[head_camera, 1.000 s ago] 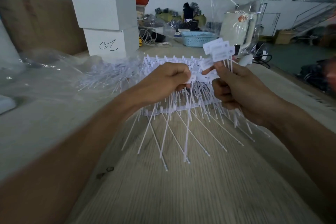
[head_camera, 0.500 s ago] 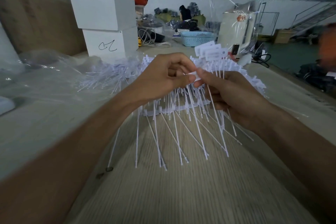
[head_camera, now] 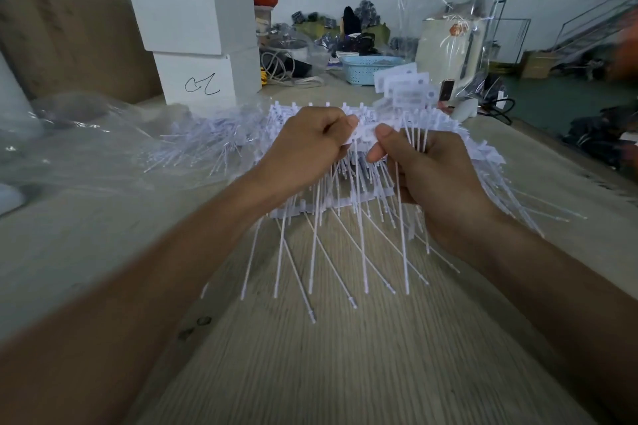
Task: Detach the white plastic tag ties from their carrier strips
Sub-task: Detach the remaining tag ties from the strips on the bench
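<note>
A white carrier strip [head_camera: 293, 212] with several tag ties hanging from it is held above the wooden table. My left hand [head_camera: 303, 148] grips the top of this strip among the tie heads. My right hand [head_camera: 428, 169] holds a bunch of loose tag ties [head_camera: 402, 88] whose flat heads stick up above its fingers, while its thumb and forefinger pinch one tie head [head_camera: 364, 133] right beside my left thumb. The long thin tails [head_camera: 362, 252] fan downward toward the table. More ties on strips [head_camera: 483, 152] lie behind my right hand.
A clear plastic bag with more ties [head_camera: 193, 141] lies at the left. Two stacked white boxes [head_camera: 203, 45] stand behind it. A blue basket [head_camera: 366, 67] and a tall clear bag [head_camera: 459, 38] sit at the back. The table's right edge [head_camera: 587, 179] runs diagonally.
My hands have drawn together: the right thumb and forefinger now meet the left thumb on one tie head. The bunch in my right hand sits lower than a second ago.
</note>
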A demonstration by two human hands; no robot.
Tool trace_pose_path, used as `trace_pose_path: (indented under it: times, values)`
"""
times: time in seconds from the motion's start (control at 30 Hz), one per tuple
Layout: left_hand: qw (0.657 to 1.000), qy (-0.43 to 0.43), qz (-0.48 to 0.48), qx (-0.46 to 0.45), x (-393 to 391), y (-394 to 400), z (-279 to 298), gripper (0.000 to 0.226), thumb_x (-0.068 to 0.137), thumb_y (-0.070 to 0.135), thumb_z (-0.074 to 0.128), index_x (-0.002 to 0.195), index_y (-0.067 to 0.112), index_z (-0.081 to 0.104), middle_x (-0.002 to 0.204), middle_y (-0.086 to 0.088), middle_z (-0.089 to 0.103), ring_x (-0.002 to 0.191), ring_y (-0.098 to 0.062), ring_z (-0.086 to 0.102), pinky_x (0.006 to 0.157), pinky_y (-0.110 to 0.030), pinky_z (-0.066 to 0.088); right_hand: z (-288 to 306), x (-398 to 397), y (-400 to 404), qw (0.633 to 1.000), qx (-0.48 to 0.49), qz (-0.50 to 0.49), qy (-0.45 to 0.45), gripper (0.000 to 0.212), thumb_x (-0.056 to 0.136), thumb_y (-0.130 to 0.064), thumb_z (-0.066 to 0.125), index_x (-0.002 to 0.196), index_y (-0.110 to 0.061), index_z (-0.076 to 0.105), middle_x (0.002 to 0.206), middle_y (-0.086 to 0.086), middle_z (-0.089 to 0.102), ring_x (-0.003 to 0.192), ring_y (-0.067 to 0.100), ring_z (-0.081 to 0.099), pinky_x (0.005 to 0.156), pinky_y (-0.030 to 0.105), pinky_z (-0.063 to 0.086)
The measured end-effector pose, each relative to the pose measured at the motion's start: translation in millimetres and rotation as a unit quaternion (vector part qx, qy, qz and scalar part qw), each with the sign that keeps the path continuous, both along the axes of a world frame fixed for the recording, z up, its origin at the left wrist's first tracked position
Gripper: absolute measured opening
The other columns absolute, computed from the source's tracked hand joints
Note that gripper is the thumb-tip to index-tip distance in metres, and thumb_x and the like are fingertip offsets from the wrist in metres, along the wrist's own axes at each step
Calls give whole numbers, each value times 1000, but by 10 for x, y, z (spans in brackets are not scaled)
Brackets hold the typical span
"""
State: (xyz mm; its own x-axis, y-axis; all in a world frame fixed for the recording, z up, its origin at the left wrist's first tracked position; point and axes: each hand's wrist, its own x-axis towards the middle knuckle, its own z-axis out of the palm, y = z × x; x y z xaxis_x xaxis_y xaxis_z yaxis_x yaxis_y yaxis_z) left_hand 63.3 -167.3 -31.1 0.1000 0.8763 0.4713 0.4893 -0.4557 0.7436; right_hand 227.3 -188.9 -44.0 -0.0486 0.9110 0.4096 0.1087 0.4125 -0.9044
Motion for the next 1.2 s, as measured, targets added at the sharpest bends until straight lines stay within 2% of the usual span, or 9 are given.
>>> trace_pose_path:
  times: [0.23,0.4,0.47,0.6,0.67,0.73,0.83,1.03,1.2]
  values:
    - [990,-78,-84,-77,-65,-28,63,31,101,10,53,76,-8,58,53,0,32,45,-10,31,46,-20,29,131,202,22,942,237,-6,-238,36,101,-23,59,71,-6,68,46,-9,47,48,8,49,59,25,39]
    - [989,-29,-120,-86,-103,-37,92,24,76,17,57,58,3,56,47,0,38,44,-11,32,48,-21,31,218,382,85,879,332,-2,-342,31,100,-19,57,76,-3,69,62,2,60,58,8,52,56,18,36]
    - [984,-31,-148,-95,-93,-29,81,23,75,18,56,53,11,54,44,5,36,41,-9,29,47,-22,28,215,413,96,873,338,-2,-350,31,100,-20,57,75,-3,67,59,-9,53,58,6,49,56,13,32]
    - [974,-53,-199,-99,-112,5,88,38,83,19,56,45,20,54,43,10,34,40,-6,28,46,-18,30,231,389,58,887,304,2,-347,32,97,-33,42,69,-22,55,54,-15,51,55,-5,50,56,8,33]
    - [973,-47,-211,-77,-134,3,102,37,87,20,57,58,-3,53,47,4,34,43,-7,28,47,-17,30,211,352,59,912,258,19,-318,35,100,-30,41,66,-30,45,57,-18,52,52,0,48,55,11,32]
    - [977,-16,-206,-47,-154,-25,101,45,91,22,56,63,-12,46,51,-4,32,46,-11,27,49,-18,29,159,287,49,945,188,55,-261,43,105,-22,42,62,-28,43,56,-12,49,49,6,44,56,20,36]
    - [984,32,-173,-7,-188,-70,107,43,96,19,55,59,0,41,51,4,30,47,-8,26,51,-20,27,119,201,11,974,93,108,-178,45,108,-27,41,66,-13,46,58,3,51,45,22,46,44,30,43]
    - [988,115,-92,39,-175,-20,66,50,98,11,59,55,21,35,47,11,29,46,-3,27,51,-17,26,137,262,51,966,77,115,-217,46,106,-30,44,72,-2,55,48,-13,41,41,1,36,45,8,30]
    - [991,100,-76,36,-165,12,48,49,90,2,65,53,28,45,44,17,41,46,2,37,52,-12,28,191,337,32,950,91,95,-285,41,100,-36,56,70,-13,73,47,-4,44,43,5,37,45,18,33]
